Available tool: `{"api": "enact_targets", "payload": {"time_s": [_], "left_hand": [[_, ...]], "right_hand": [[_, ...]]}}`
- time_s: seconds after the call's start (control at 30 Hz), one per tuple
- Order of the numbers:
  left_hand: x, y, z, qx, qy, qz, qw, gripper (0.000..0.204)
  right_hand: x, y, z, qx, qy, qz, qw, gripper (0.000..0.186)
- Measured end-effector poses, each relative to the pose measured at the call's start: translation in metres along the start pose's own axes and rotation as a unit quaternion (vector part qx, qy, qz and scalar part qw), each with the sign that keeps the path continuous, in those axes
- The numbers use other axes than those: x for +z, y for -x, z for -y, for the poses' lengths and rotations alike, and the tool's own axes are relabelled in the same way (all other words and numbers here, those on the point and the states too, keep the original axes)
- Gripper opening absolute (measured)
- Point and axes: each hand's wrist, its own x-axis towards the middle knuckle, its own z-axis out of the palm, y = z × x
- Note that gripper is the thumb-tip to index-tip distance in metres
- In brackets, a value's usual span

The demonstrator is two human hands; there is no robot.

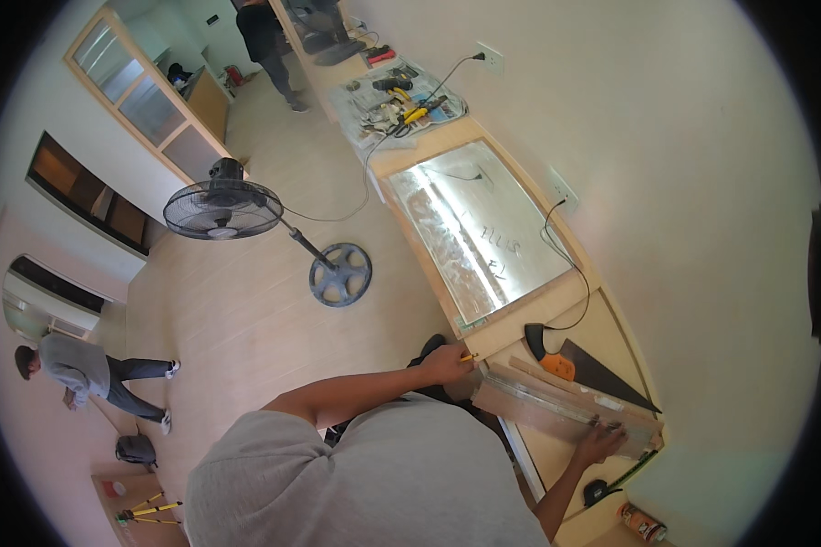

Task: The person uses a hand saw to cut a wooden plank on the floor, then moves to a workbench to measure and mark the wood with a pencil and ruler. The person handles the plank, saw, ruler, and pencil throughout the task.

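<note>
My left hand [447,363] is closed around a yellow pencil [469,357] beside the near end of a long brown board [529,403]. A shiny, clear strip runs along that board. My right hand [600,444] lies on the board's other end with its fingers apart, near small dark marks or bits I cannot make out. A handsaw [602,372] with a black and orange handle lies on the bench just beyond the board. Close to my right hand sits a black tape measure [597,492], its tape drawn out along the board's end.
A mirror-like panel [483,232] lies on the pale wooden bench. Beyond it are tools, including yellow-handled pliers [417,116]. A cord runs to the wall socket [564,188]. A standing fan [223,210], a can [641,522] and two people [266,55] [87,369] are around.
</note>
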Motion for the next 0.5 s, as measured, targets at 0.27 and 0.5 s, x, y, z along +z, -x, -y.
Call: {"api": "enact_targets", "payload": {"time_s": [0.27, 0.5], "left_hand": [[-0.042, 0.004, 0.038, 0.009, -0.082, 0.007, 0.997, 0.043], [-0.110, 0.036, 0.086, 0.014, -0.186, 0.099, 0.977, 0.040]], "right_hand": [[-0.002, -0.021, 0.017, 0.001, 0.050, -0.082, 0.995, 0.059], [0.002, -0.001, 0.161, -0.150, -0.264, -0.064, 0.951, 0.042]]}}
